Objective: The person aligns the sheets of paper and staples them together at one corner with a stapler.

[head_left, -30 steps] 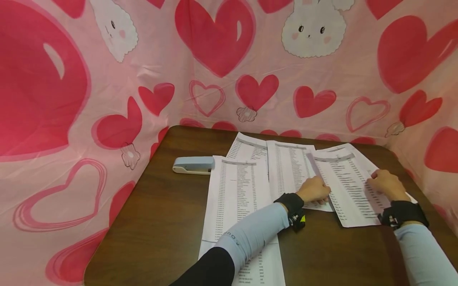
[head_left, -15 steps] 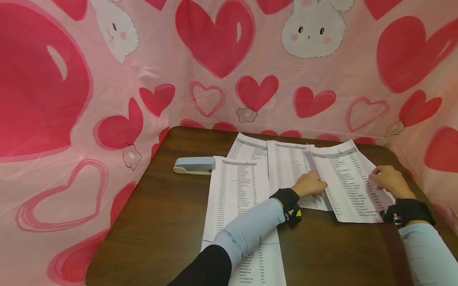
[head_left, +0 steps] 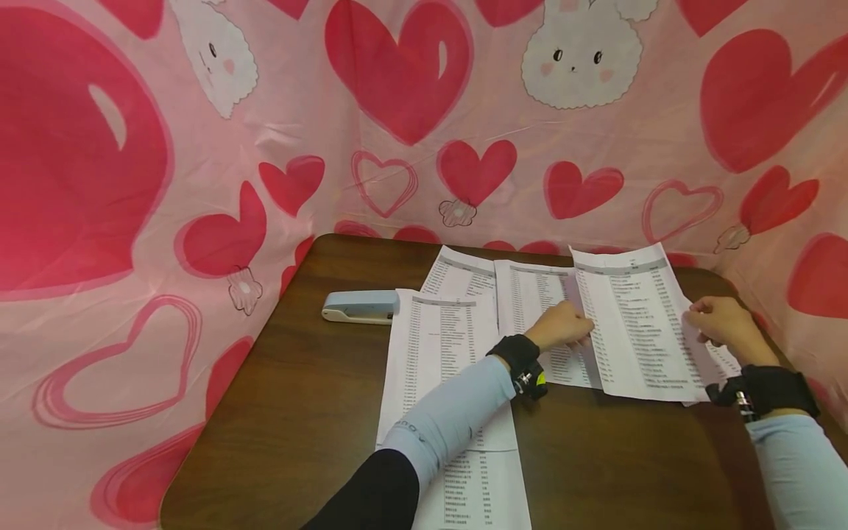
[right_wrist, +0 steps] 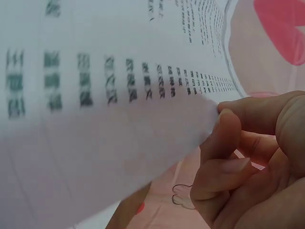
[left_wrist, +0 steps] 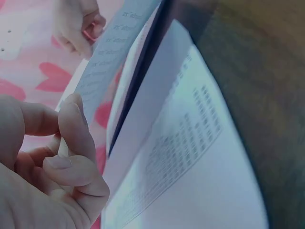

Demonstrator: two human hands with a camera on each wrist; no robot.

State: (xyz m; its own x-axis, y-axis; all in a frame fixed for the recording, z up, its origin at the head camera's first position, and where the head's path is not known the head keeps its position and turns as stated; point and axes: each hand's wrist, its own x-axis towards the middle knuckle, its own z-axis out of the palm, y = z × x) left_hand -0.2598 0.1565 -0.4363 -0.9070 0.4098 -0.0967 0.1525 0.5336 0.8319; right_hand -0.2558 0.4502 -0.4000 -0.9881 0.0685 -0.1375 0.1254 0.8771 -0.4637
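While both hands work at the right side of the table (head_left: 285, 412), a printed sheet (head_left: 629, 324) hangs between them, raised off the wood, its top edge overlapping the pink heart-print backdrop (head_left: 397, 184). On its left edge, the left hand (head_left: 559, 325) pinches the paper between thumb and fingers; across on the right edge, the right hand (head_left: 723, 327) has its own tight pinch, thumb tip against the index finger, and the wrist view shows the page bowing away from that grip. Beneath the right hand, part of another printed page (head_left: 723, 359) peeks out. Over to the left, a middle sheet (head_left: 530, 283) lies just behind the left hand, and a long front sheet (head_left: 430, 353) runs under the left forearm, overlapping a back sheet (head_left: 460, 274) and covering one end of a blue-and-white stapler (head_left: 358, 305). Black straps (head_left: 519, 355) circle both wrists!
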